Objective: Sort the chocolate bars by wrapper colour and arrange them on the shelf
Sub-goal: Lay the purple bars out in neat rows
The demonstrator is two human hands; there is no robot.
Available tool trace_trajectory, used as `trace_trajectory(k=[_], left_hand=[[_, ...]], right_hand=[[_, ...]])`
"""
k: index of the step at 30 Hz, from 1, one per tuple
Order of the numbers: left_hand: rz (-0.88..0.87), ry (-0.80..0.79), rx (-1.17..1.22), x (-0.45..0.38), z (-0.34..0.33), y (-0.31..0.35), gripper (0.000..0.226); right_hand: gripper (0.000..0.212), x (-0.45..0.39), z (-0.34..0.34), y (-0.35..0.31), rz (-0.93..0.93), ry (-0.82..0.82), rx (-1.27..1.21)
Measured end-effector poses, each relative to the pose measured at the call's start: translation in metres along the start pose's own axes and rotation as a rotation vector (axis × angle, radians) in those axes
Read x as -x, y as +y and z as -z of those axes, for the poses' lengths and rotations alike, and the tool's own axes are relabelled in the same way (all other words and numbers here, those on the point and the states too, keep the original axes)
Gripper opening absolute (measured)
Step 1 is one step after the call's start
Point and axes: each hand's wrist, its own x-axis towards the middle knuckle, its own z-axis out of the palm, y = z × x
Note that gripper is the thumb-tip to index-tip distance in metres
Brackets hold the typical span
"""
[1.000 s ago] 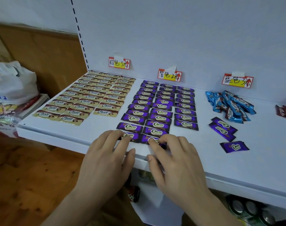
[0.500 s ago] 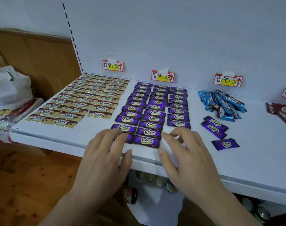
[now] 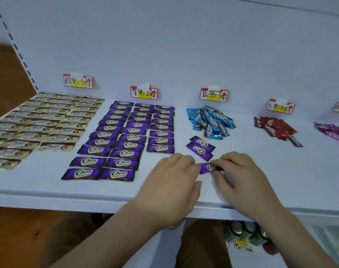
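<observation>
- A loose purple bar (image 3: 210, 168) lies on the white shelf (image 3: 280, 171) near its front edge, to the right of the purple grid (image 3: 126, 140); its long axis runs left to right, tilted slightly.
- The left hand (image 3: 171, 187) pinches the bar's left end with curled fingertips, and the right hand (image 3: 242, 182) pinches its right end, so both ends of the wrapper are covered.
- Two more purple bars (image 3: 201, 148) lie just behind it, side by side and slanting, their printing upside down.
- The gold bars (image 3: 45, 124) are cut off at the left edge; the pink heap (image 3: 333, 131) and its label are cut off at the right. Printing on the far rows is blurred.
- Half a second ago both hands rested at the grid's front row; they have since moved right to the loose bar, and the view has swung right, bringing in the red heap (image 3: 276, 128).
</observation>
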Motion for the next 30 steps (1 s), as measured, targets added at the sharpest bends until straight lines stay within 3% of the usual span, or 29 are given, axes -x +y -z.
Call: trace_trajectory(k=[3,10,14,16,19,22,26,30], left_hand=[[0.031,-0.094,-0.013,-0.017,-0.008,0.000,0.040],[0.062,-0.072,-0.012,-0.040,-0.009,-0.001,0.039],[-0.019,-0.089,-0.065,-0.040,-0.002,-0.003,0.016],[-0.003,-0.073,-0.064,-0.037,0.005,-0.005,0.016],[0.186,-0.070,0.029,-0.030,0.012,-0.016,0.037],[0.234,-0.064,-0.021,-0.025,0.015,-0.020,0.033],[0.208,-0.056,-0.008,-0.019,0.011,-0.018,0.020],[0.056,-0.026,0.028,-0.016,0.000,-0.022,0.029]], right_hand=[[0.025,0.002,0.006,0.002,0.021,-0.052,-0.090],[0.025,-0.019,0.016,0.017,-0.135,-0.071,-0.263],[0.025,-0.029,0.014,0.019,-0.102,-0.078,-0.295],[0.023,-0.034,0.013,0.021,-0.116,-0.045,-0.336],[0.022,-0.044,0.006,0.025,-0.113,-0.062,-0.288],[0.028,-0.051,-0.003,0.020,-0.063,-0.079,-0.194],[0.049,-0.046,-0.012,0.012,-0.015,-0.067,-0.065],[0.035,-0.039,-0.011,0.012,-0.036,-0.029,-0.109]])
